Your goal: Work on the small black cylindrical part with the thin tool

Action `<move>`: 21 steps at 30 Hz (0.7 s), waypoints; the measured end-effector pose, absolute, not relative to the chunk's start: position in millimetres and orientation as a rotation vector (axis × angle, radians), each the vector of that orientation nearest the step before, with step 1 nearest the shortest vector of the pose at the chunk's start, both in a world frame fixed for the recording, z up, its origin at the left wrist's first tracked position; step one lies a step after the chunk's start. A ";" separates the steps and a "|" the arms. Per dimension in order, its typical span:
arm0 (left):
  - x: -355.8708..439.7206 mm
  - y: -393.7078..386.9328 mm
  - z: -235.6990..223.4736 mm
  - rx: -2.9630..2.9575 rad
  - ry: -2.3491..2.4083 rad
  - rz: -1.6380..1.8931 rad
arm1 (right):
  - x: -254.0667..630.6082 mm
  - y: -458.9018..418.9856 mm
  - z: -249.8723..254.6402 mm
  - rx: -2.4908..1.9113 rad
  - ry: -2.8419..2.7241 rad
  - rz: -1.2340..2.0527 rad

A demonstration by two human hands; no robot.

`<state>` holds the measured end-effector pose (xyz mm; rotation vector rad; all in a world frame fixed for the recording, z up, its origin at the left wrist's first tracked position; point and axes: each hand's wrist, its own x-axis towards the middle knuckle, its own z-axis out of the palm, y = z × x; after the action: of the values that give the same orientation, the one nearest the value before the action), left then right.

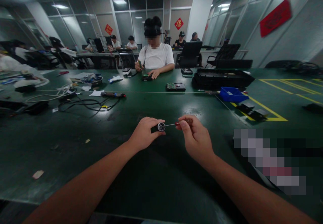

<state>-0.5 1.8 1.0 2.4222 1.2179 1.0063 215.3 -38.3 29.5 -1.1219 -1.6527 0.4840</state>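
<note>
My left hand [145,133] pinches a small round part [161,127] with a silvery rim and a dark inside, its open face turned toward me. From the right, my right hand [196,137] grips a screwdriver [187,121] by its reddish-brown handle. The thin metal shaft [170,125] points left, and its tip reaches the round part's rim or inside; which one I cannot tell. Both hands are held above the green table [151,177] near its middle.
Across the table a person in a white shirt [156,56] works on a dark device. An opened hard drive [176,86], a black tray [222,79] and a blue bin [233,94] lie ahead. Cables [88,104] and a red-tipped tool [113,94] are at the left.
</note>
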 end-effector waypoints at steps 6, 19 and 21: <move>-1.1 2.3 0.5 2.427 1.221 1.006 | 215.1 -37.9 31.2 -1.163 -1.629 0.446; -1.4 2.8 -0.8 2.413 1.249 1.007 | 217.8 -43.7 38.4 -1.142 -1.904 0.195; -1.0 3.0 -0.5 2.418 1.241 1.002 | 217.9 -44.8 40.4 -1.102 -1.970 0.221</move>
<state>-1.0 3.0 -0.5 2.4175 1.2406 1.0022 217.9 -44.8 40.4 -1.1023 -1.9700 0.2213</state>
